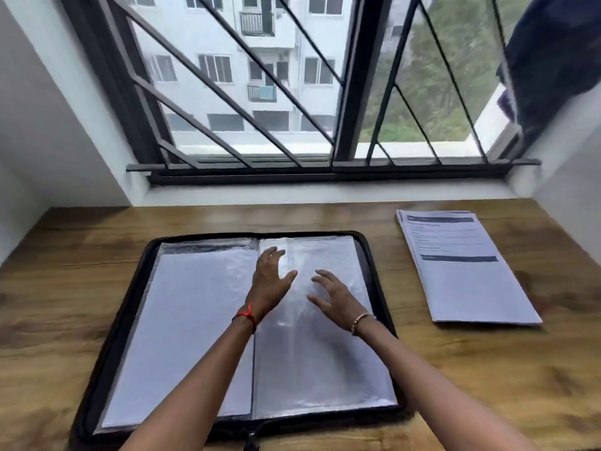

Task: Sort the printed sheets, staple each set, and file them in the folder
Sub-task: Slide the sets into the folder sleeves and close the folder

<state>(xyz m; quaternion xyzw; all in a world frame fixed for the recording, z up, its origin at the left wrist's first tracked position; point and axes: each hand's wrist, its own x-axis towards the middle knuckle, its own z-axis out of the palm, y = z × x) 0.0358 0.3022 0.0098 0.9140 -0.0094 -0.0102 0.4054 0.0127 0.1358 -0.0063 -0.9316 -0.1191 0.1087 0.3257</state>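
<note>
Folder [109, 349] unzipped, flat open mid-table [487, 385], black zip rim all round; near edge w/ zip pull [252, 441] partly cut off at frame bottom. Clear pockets blurry, lots of glare: white paper in left pocket [182, 320], print unreadable; contents of right pocket [325, 369] hard to tell. Over upper right pocket near spine: left hand [271, 281] and right hand [335, 301], fingers spread and loose, gripping nothing; touching plastic or just above it, can't tell (motion blur). Red thread [245, 317] on left wrist, bracelet [361, 322] on right. Stack of printed sheets [465, 268] far right of table, well apart from folder, edges slightly fanned, dark header bars, text too small to read. Bare wood btwn folder and stack, left of folder, and back to window sill [325, 193]. Side walls [48, 125] close at both table ends. Dark cloth [553, 43] top right, cut off by frame.
</note>
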